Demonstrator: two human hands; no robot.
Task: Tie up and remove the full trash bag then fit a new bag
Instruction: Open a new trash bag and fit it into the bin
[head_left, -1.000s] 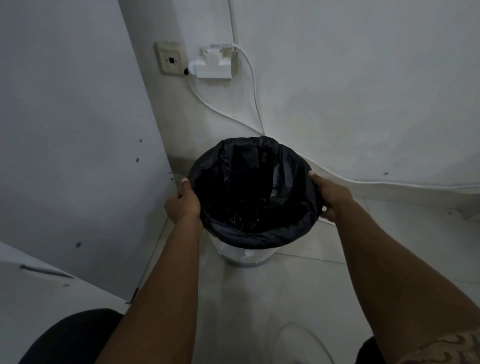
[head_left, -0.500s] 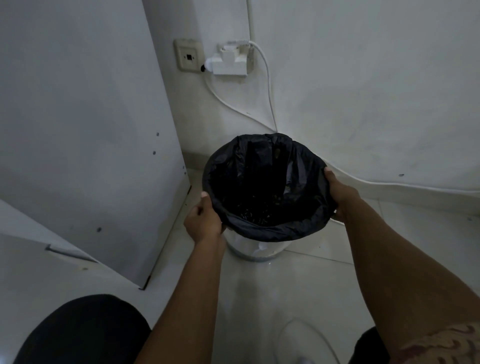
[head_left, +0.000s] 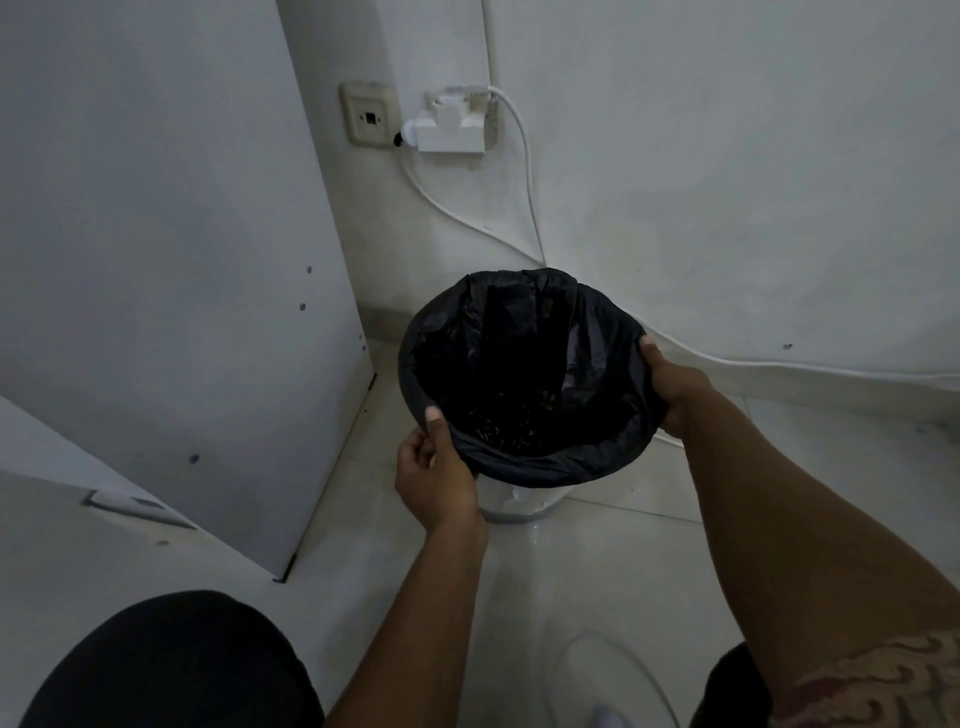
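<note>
A black trash bag (head_left: 524, 364) lines a small pale bin (head_left: 514, 506) on the floor in the corner; its edge is folded down over the bin's rim. My left hand (head_left: 434, 473) pinches the bag's folded edge at the near-left side, thumb on top. My right hand (head_left: 672, 387) grips the bag's edge at the right side of the rim. Small dark bits lie at the bottom inside the bag. Most of the bin is hidden under the bag.
A white cabinet panel (head_left: 171, 291) stands close on the left. A wall socket (head_left: 369, 122) and white adapter (head_left: 452, 127) sit above the bin, with white cables (head_left: 524, 171) running down behind it and along the wall. My dark-clothed knees are at the bottom.
My left hand has slid along the rim from the left side toward the near-left and now pinches the bag's folded edge. The right hand stays on the right rim.
</note>
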